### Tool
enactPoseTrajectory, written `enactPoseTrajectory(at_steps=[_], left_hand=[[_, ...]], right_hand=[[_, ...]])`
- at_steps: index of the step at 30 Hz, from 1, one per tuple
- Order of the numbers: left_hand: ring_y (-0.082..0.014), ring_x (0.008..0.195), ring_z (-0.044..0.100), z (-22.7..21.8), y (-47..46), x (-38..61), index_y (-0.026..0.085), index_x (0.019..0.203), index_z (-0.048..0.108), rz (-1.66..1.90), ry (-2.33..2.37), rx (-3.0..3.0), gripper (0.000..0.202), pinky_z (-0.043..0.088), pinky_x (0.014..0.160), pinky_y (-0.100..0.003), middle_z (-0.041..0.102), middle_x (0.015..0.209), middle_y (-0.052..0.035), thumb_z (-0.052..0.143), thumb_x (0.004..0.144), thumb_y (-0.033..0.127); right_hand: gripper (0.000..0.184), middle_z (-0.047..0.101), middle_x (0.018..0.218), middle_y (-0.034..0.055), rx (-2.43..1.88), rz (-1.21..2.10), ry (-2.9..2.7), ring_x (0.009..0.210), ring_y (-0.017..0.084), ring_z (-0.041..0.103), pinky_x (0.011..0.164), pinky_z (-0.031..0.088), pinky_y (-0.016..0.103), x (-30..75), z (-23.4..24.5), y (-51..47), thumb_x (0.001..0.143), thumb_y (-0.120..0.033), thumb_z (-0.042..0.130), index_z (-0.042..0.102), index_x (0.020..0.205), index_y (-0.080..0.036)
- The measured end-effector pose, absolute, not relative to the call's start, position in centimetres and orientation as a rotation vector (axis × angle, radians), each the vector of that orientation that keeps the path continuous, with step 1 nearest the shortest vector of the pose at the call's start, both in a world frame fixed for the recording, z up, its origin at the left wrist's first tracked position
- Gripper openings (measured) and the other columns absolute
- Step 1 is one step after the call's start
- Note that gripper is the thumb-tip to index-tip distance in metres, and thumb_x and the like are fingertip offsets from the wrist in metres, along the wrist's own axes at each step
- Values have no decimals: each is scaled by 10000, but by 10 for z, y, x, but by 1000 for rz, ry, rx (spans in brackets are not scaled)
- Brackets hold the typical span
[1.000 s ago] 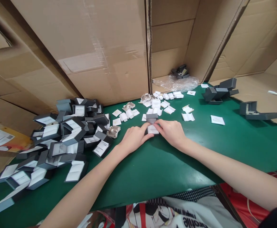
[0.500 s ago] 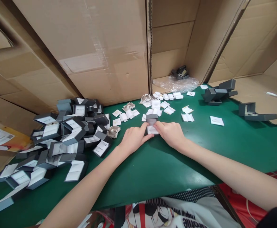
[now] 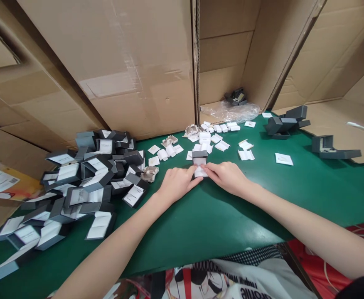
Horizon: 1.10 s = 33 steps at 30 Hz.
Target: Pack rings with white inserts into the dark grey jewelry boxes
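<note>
A small grey box [image 3: 200,158] with a white lining stands open on the green table [image 3: 219,216], near the middle. My left hand [image 3: 176,183] and my right hand [image 3: 227,177] meet at its near side, fingertips pinched on the white insert in front of the raised lid. Both hands rest on the table, curled, thumbs toward each other.
A big heap of open grey boxes [image 3: 82,178] lies at the left. Small white folded inserts [image 3: 210,139] are scattered behind the hands. More grey boxes [image 3: 283,122] sit at the right, one [image 3: 328,146] on a cardboard flap. Tall cardboard walls [image 3: 138,62] close the back.
Both hands have shifted slightly and closed in tighter on the box's white insert; the box stays where it was.
</note>
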<state>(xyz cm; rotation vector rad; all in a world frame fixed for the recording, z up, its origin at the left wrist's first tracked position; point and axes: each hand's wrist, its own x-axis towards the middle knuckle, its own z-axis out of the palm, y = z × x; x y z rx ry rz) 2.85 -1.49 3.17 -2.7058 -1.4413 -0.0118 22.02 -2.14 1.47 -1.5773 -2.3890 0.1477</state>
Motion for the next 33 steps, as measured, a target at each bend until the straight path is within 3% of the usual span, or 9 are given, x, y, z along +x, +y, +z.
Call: enactPoseTrajectory(at_steps=[11, 21, 33], left_hand=[[-250, 760, 664, 26, -18, 31, 185, 1172, 481, -96, -1530, -2672, 442, 413, 579, -251, 687, 826, -75, 341, 917, 517], [-264, 732, 656, 34, -15, 33, 212, 1230, 422, -40, -1619, -2673, 457, 433, 612, -283, 666, 750, -52, 350, 903, 524], [-259, 725, 660, 31, -17, 36, 204, 1321, 352, 49, -1591, -2651, 542, 401, 584, -256, 674, 760, -78, 286, 919, 561]], right_hand=[[335, 729, 934, 24, -1428, 236, -2368, 769, 181, 673, 619, 408, 245, 226, 15, -21, 955, -326, 355, 646, 1106, -260], [327, 721, 896, 32, -1467, 239, -2358, 738, 180, 658, 621, 409, 244, 221, 14, -18, 951, -295, 359, 612, 1155, -262], [349, 645, 635, 6, -1404, 473, -2289, 561, 131, 568, 595, 402, 223, 222, 20, -14, 928, -254, 368, 621, 1168, -236]])
